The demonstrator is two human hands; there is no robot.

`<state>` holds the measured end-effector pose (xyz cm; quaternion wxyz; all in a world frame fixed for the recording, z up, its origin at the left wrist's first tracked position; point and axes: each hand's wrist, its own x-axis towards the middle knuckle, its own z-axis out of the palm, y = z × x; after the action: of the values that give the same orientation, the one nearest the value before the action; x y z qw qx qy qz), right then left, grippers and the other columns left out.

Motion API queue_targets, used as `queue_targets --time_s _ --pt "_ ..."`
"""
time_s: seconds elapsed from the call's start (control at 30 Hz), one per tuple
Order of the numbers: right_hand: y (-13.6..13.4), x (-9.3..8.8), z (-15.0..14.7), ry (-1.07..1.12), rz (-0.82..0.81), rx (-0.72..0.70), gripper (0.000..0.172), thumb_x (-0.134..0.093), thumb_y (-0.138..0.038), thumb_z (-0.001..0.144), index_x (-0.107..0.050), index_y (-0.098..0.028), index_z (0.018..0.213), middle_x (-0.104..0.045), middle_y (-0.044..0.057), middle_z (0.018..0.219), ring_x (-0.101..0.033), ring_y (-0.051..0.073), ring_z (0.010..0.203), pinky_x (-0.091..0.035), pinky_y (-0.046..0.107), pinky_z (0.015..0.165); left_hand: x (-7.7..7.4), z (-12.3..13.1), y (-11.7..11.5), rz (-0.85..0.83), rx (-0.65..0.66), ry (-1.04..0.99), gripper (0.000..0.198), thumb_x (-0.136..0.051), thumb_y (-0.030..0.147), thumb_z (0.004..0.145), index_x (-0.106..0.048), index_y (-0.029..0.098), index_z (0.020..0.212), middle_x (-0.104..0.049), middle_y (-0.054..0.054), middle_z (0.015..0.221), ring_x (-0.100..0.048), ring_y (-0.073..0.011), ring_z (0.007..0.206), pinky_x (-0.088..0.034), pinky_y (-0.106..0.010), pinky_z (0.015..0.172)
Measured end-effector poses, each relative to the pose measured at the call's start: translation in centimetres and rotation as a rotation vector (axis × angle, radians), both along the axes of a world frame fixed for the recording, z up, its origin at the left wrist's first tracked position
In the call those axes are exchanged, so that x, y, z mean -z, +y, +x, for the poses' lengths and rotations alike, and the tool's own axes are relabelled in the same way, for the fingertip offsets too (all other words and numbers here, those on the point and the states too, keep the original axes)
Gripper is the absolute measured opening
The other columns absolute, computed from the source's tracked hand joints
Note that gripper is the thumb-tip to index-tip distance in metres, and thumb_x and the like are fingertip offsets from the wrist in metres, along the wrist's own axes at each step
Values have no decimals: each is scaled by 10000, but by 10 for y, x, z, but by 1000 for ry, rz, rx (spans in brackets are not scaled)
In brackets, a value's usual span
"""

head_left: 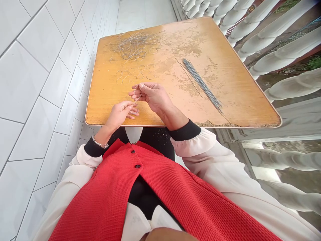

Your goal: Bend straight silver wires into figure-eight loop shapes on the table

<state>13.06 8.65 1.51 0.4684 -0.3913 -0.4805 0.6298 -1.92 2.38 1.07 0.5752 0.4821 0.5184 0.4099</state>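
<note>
A thin wire (136,100) is held between both hands just above the near edge of the tabletop (225,67). The left hand (119,114) has its grip pressed together on the lower end, thumb and forefinger pinching a small curl there. The right hand (154,97) pinches the upper end with thumb and forefinger, its other fingers loosely folded.

The wire looks very light and springy. It seems stiff enough to keep a bend, yet soft enough to be bent by bare fingers. It is smooth and narrow, so it probably slips or twists unless it is pinched firmly between the fingertips. The cut ends may prick. The best hold seems to be close on either side of the bend, as both hands have it, since a grip far out would let the wire flex.

Farther off on the tabletop lie a row of figure-eight loops (132,74), then a tangle (135,45) of bent wire. A bundle (202,83) of straight wires lies to the right, well apart from the hands.
</note>
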Motion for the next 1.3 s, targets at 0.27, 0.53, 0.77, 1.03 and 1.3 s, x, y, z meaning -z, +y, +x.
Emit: queue_targets --time_s 0.27,0.53,0.77,1.03,1.3 --pt "0 2 3 36 -45 7 245 -696 -386 974 -726 -170 862 -788 59 823 -758 138 748 -598 240 707 7 0 1 -2 -20 -127 159 -516 153 1012 -653 131 935 -743 -14 744 -725 -82 645 -541 -166 609" --pt "-2 -3 4 -31 -1 48 248 -674 -377 991 -744 -174 867 -794 52 822 -734 117 713 -566 225 703 2 0 -1 -59 0 -108 102 -553 132 991 -650 131 961 -726 -15 778 -727 -94 687 -552 -191 627" --pt "-1 -2 5 -35 -15 66 229 -665 -335 993 -746 -172 853 -784 36 797 -721 100 701 -555 196 684 5 -3 -2 -76 51 -131 130 -655 73 874 -652 132 990 -748 -7 797 -707 -83 704 -519 -186 636" --pt "-11 2 4 26 -75 -3 486 -682 -677 884 -755 -197 911 -803 95 911 -763 205 890 -614 297 783 4 3 -1 -36 -54 -130 169 -643 -14 828 -631 133 910 -704 31 684 -679 -71 622 -499 -189 609" --pt "-30 37 -2 -15 67 90 274 -912 -400 648 -740 -200 723 -741 16 744 -649 142 674 -532 274 644 13 11 1 -25 -104 -125 158 -667 18 848 -634 147 935 -745 27 745 -734 -84 692 -532 -191 681"
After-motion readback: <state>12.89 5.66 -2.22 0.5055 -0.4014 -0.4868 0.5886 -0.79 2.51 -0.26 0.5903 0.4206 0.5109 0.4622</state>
